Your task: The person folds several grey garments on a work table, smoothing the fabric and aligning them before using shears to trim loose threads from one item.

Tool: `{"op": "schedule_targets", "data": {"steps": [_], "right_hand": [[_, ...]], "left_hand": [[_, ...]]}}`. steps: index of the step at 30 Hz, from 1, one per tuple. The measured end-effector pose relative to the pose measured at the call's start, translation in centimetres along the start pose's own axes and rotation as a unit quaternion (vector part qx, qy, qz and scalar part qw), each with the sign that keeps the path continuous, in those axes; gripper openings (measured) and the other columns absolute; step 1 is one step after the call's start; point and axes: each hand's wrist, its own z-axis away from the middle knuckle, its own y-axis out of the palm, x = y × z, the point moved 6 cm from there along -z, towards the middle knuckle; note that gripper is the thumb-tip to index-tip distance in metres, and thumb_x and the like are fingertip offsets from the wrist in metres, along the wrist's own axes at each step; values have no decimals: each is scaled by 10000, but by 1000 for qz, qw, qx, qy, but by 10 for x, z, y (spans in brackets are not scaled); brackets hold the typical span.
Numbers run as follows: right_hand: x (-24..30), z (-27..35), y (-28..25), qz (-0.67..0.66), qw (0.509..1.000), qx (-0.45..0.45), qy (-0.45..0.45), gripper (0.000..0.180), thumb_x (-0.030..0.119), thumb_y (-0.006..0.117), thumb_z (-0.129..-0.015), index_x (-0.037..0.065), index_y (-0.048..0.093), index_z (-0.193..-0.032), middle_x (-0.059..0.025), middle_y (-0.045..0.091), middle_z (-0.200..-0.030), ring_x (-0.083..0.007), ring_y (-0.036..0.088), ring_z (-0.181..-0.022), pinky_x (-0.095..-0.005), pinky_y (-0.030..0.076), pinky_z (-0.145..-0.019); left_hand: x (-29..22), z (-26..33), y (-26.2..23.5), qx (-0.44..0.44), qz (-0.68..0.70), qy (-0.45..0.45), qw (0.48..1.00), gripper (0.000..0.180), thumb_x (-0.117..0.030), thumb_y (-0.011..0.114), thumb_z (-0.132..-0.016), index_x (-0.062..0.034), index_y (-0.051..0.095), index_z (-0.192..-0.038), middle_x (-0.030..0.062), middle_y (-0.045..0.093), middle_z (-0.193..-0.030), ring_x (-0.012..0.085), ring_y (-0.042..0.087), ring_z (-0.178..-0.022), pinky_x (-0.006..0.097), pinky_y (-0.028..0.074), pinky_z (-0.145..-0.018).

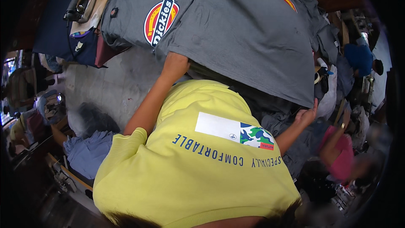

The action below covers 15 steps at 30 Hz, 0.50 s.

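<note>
A grey T-shirt (249,55), with part of a red and yellow print near its far right, lies spread in front of me over the work surface. My left hand (176,64) is closed on its near hem at the left, the fingers hidden beneath the cloth. At the hem's right corner, my right hand (306,115) grips the edge with its fingertips, the index finger stretched up along it. Another grey T-shirt (130,12), bearing a round red and yellow print, lies to the left, next to the first.
A clothes iron (82,6) rests on tan cloth at the far left, beside dark navy fabric (50,29). Bluish-grey garments (89,152) are heaped at my left. A person in pink (339,154) is at my right, and one in blue (358,57) is farther back.
</note>
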Motion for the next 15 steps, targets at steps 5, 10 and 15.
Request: {"op": "schedule_targets", "data": {"steps": [5, 10, 15], "right_hand": [[-62, -2, -36, -113, 980, -75, 147, 369, -21, 308, -855, 10, 418, -1207, -185, 491, -1162, -271, 509, -1023, -381, 411, -913], [-81, -6, -56, -160, 970, -86, 161, 354, 7, 304, -870, 35, 441, -1196, -165, 489, -1177, -277, 503, -1037, -379, 416, -905], [-80, 1, -53, -161, 970, -89, 157, 344, 26, 306, -882, 46, 454, -1191, -162, 475, -1198, -281, 494, -1051, -379, 405, -915]], "left_hand": [[8, 14, 3, -48, -45, 44, 997, 435, -57, 621, -587, 22, 555, -1009, 187, 540, -1052, 350, 492, -979, 424, 371, -867], [11, 16, 5, -52, -65, 80, 993, 431, -92, 631, -607, 16, 556, -1017, 182, 544, -1058, 342, 497, -983, 422, 371, -868], [17, 21, 7, -58, -64, 78, 993, 439, -148, 645, -624, 0, 559, -1028, 167, 546, -1075, 334, 495, -1003, 415, 369, -875]]}}
